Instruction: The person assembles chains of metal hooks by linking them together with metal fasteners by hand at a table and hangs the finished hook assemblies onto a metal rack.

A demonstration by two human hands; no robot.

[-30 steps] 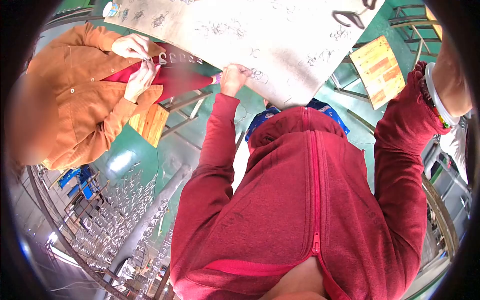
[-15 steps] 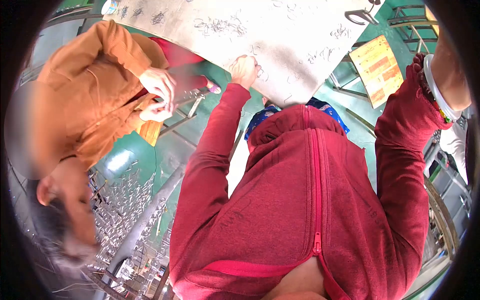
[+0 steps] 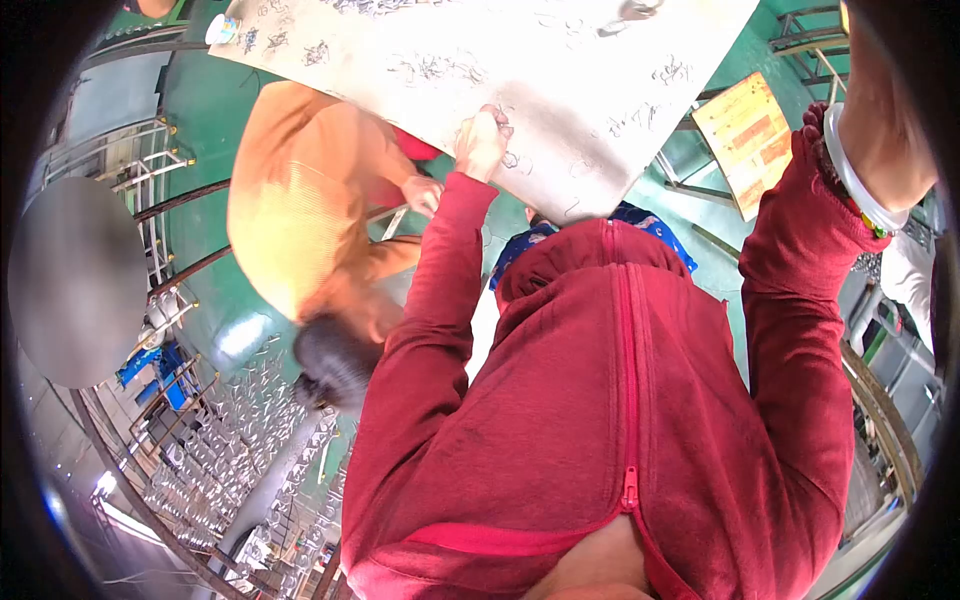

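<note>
My left hand (image 3: 482, 142) rests at the near left edge of the pale table (image 3: 560, 110), its fingers curled together. Whatever they may hold is hidden. Thin dark wiry pieces (image 3: 512, 160) lie beside its fingertips. My right arm is raised at the right side, with a white bangle (image 3: 862, 180) around the wrist. Only part of my right hand (image 3: 888, 110) shows, near the upper right edge; its fingers are out of view.
A co-worker in orange (image 3: 310, 200) bends low at the left, close to my left arm. Loose piles of dark wiry pieces (image 3: 435, 66) lie on the table. A wooden stool (image 3: 745, 140) stands at right, a white tub (image 3: 222, 30) at the far left corner.
The co-worker has bent down and shifted right, toward my left arm. A dark object at the table's far right has moved left and is now blurred. My hands have barely moved.
</note>
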